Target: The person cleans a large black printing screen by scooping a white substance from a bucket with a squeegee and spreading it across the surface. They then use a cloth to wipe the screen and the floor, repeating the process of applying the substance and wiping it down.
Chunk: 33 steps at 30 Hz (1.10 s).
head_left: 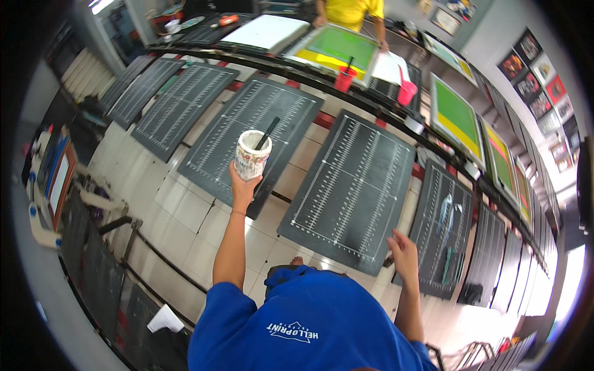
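My left hand [242, 185] is closed around a paint-smeared white tub [252, 157], gripping it low on its side. A black stirring stick or spatula handle [267, 133] leans out of the tub's top. Tub and hand are raised in front of a black printing board [247, 111] marked with white ruled scales. My right hand [404, 252] holds nothing that I can see; its fingers are loosely bent and a little apart. It is nearest the lower right corner of another ruled black board [352, 185], and I cannot tell whether it touches it.
More black boards [185, 99] line both sides along a dark rail. Beyond it lie a green-and-yellow printing screen [340, 49], a red cup [345, 79] and a pink cup [406, 93]. A person in yellow [349, 12] stands behind. Blue and green tools lie on the right board [448, 216].
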{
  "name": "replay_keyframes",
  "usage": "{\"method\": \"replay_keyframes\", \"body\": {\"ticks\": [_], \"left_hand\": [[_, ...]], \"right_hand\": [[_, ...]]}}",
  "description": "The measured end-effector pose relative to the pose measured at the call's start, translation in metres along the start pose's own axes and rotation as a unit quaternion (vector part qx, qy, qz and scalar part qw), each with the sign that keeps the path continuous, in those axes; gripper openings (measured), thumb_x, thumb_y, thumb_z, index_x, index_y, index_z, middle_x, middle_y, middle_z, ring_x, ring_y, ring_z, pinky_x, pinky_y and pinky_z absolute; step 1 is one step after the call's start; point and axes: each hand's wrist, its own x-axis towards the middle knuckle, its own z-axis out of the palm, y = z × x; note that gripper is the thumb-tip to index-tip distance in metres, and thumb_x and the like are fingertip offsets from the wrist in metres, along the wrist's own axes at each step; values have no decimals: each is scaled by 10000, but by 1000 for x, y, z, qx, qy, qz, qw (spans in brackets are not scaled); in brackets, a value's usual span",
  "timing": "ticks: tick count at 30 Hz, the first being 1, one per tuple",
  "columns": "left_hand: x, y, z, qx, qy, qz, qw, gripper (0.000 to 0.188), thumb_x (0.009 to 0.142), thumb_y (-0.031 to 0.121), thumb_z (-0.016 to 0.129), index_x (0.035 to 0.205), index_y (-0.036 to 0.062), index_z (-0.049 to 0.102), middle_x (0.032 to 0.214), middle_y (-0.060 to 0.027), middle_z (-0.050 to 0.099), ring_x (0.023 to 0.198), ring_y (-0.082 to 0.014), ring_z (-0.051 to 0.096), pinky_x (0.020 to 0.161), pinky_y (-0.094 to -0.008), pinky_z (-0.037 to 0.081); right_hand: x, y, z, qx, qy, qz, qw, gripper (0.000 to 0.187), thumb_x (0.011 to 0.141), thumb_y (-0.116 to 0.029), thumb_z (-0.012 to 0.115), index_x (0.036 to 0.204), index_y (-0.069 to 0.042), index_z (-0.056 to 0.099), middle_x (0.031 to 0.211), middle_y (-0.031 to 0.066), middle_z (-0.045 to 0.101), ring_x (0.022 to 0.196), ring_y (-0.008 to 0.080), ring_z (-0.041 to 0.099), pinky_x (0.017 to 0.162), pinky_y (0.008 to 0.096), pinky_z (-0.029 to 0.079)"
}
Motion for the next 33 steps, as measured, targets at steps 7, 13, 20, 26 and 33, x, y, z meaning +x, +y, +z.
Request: {"method": "replay_keyframes", "body": {"ticks": [7,13,20,26,33], "left_hand": [[36,-30,-35,130,60,-105,984,1108,650,180,894,1526,40,230,1291,-232,616,1164,-367,621,970,-392,502],[15,-33,-54,259,104,-122,952,1308,557,346,957,1548,-13,183,1231,-236,662,1128,-374,652,945,-403,526],[15,-7,-23,293,92,-234,923,1212,702,366,873,1535,-78,113,1199,-253,658,1101,-371,663,909,-447,542],[-21,10,-31,241,122,-222,937,1078,793,249,800,1549,-34,85,1400,-277,482,1227,-428,552,994,-459,491],[-134,-9,-26,214,186,-35,958,741,852,161,702,1446,-29,300,1270,-287,538,1151,-420,568,953,-461,480]], "right_hand": [[-26,75,9,1,-28,52,998,421,938,-176,653,1291,48,610,937,89,701,736,116,619,621,271,514],[-31,87,24,1,-57,45,997,443,924,-160,644,1305,62,594,920,77,674,738,121,617,600,256,507],[-25,87,21,14,-85,61,994,442,946,-150,640,1329,56,564,956,79,662,763,122,624,578,237,492],[-11,80,19,0,-120,18,993,454,953,-162,635,1342,56,552,958,80,659,763,123,624,574,240,496],[-10,87,21,2,-124,25,992,453,951,-163,626,1343,53,555,955,81,670,747,121,621,568,239,500]]}}
